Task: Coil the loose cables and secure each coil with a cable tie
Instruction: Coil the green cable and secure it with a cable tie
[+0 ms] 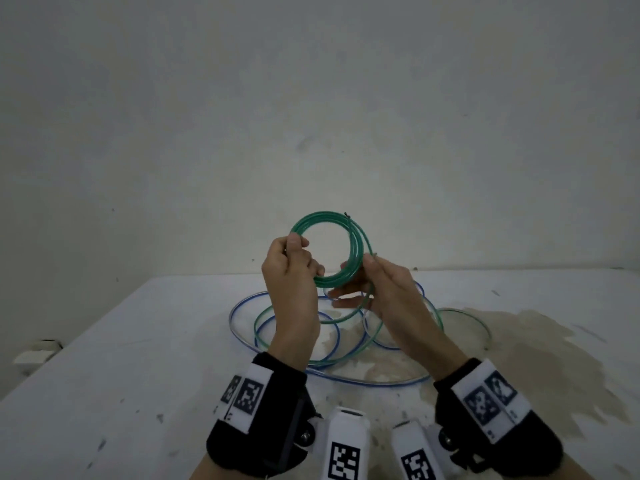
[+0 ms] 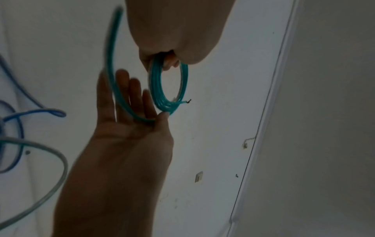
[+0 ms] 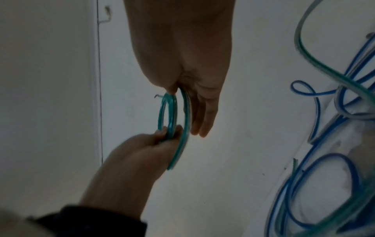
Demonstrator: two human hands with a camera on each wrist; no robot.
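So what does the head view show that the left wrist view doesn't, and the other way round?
Head only: both wrist bands, the table's brown stain, and the full spread of loose blue cable.

Left wrist only: the right hand's straight fingers from the palm side, and a wall switch.

Both: the green coil held upright, gripped by the left hand, the right thumb and forefinger pinching its strand.

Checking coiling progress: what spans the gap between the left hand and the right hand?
The green coil: left hand grips one side, right hand pinches the other. Clearest in the head view.
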